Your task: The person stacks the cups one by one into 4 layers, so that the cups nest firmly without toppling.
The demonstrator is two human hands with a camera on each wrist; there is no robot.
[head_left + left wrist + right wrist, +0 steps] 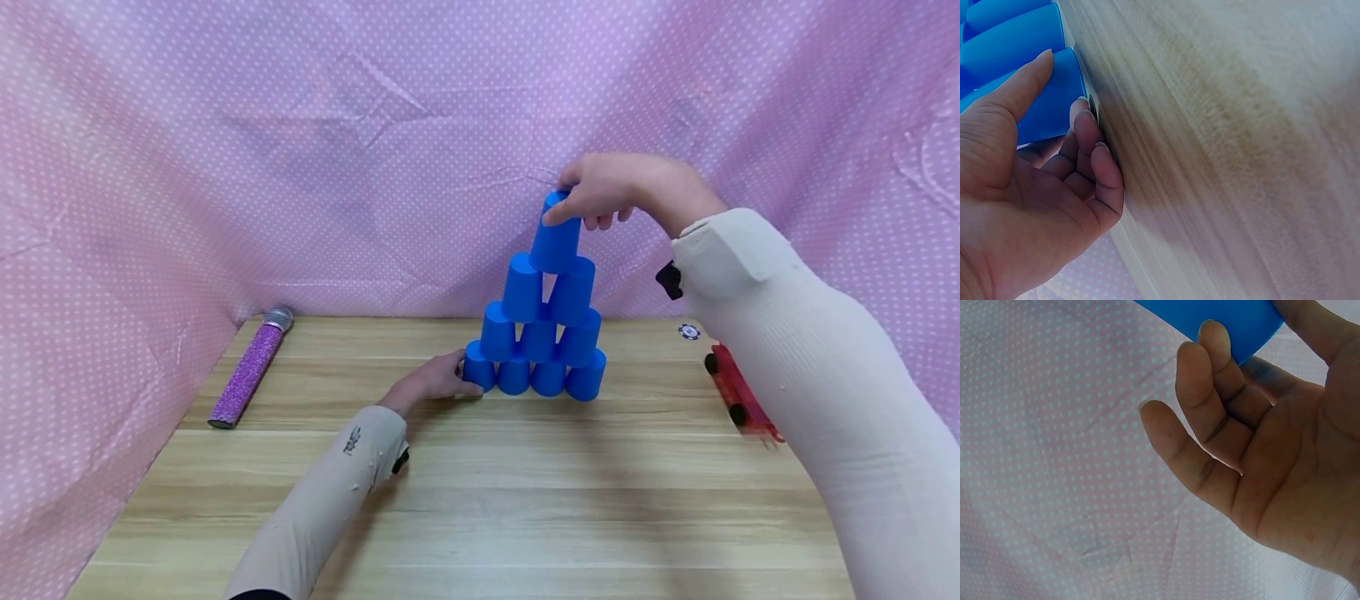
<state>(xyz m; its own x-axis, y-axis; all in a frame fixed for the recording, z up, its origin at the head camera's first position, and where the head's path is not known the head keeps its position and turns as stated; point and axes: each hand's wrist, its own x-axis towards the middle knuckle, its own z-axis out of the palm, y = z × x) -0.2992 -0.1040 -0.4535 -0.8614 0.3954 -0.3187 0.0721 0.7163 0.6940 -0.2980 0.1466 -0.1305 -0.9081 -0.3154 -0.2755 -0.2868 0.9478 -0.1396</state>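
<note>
Upside-down blue cups stand as a pyramid on the wooden table: several in the bottom row, then three, two, and one top cup (557,242). My right hand (611,187) pinches that top cup near its upper end, thumb in front. In the right wrist view, part of the cup (1241,325) shows between thumb and fingers, with the other fingers loosely bent. Low at the left, my left hand (435,379) holds the leftmost bottom cup (477,367). The left wrist view shows its thumb on that cup's side (1054,103) and its fingers curled at the far side.
A purple glitter microphone (251,367) lies at the table's left. Over on the right are a black-and-white poker chip (689,332) and a red object with black wheels (731,383), partly behind my right sleeve. Pink dotted cloth (375,167) hangs behind the table (480,500).
</note>
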